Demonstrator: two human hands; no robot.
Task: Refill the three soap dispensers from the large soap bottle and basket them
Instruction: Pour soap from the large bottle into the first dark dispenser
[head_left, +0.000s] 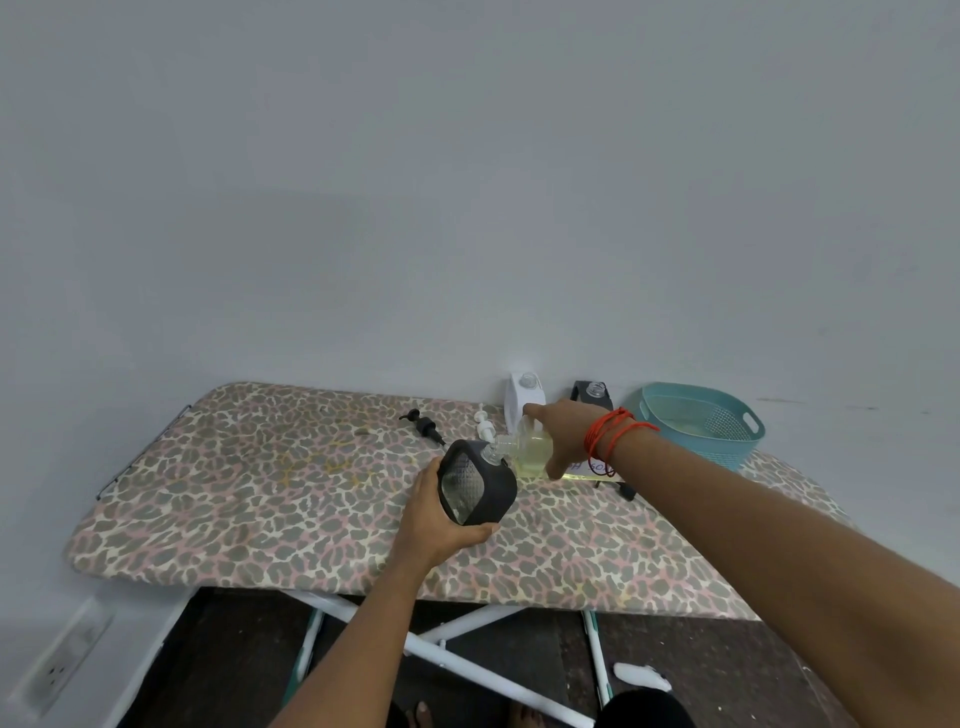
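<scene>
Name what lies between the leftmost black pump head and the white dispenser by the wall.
A white pump head lies between the black pump head and the white dispenser, seen in the head view.

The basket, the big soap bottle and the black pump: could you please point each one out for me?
basket (724, 451), head view, on its front outer wall.
big soap bottle (529, 451), head view, on its clear body with the yellowish soap.
black pump (427, 427), head view, on its collar.
</scene>
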